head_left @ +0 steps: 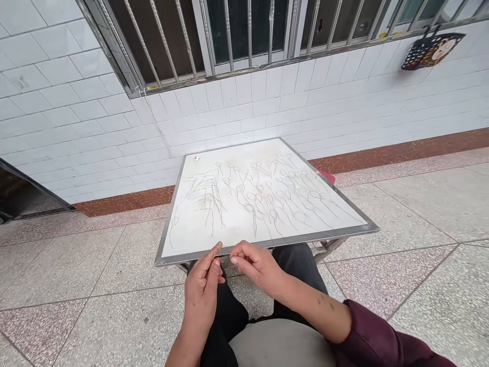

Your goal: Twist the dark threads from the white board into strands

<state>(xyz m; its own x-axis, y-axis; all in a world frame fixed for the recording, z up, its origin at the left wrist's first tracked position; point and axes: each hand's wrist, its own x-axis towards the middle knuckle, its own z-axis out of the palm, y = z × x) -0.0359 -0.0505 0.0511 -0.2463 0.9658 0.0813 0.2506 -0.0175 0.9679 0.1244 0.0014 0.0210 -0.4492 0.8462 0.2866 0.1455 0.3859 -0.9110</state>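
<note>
A: A white-tiled wall (244, 97) and a barred window (249, 30) rise behind a speckled stone floor (114, 275), where a white-topped, metal-edged table (244, 149) stands before a seated person. What does it carry?

B: Thin dark wires, in two main groups. Many looped wires (280, 194), each a small ring with a tail, spread from the middle toward the right edge. To their left, straight or bent wires (208, 193) lie crossed in a loose cluster. A lone looped wire (175, 221) sits by the left edge; a small red-and-white object (197, 158) rests near the far left corner.

A: And the hands?

B: Side by side at the near edge, a narrow gap between them. The left hand (202, 280) is nearer the loose cluster, which lies beyond its fingertips, many strands running far edge to near. The right hand (260, 267) is nearer the looped wires, their tails aimed largely at the near edge and near right corner.

A: How does each grip stand?

B: On the left, thumb and forefinger tips are close together; on the right, fingers curl in beside the thumb. Whether either pinches a wire, I cannot tell; a strand so fine could vanish there.
</note>
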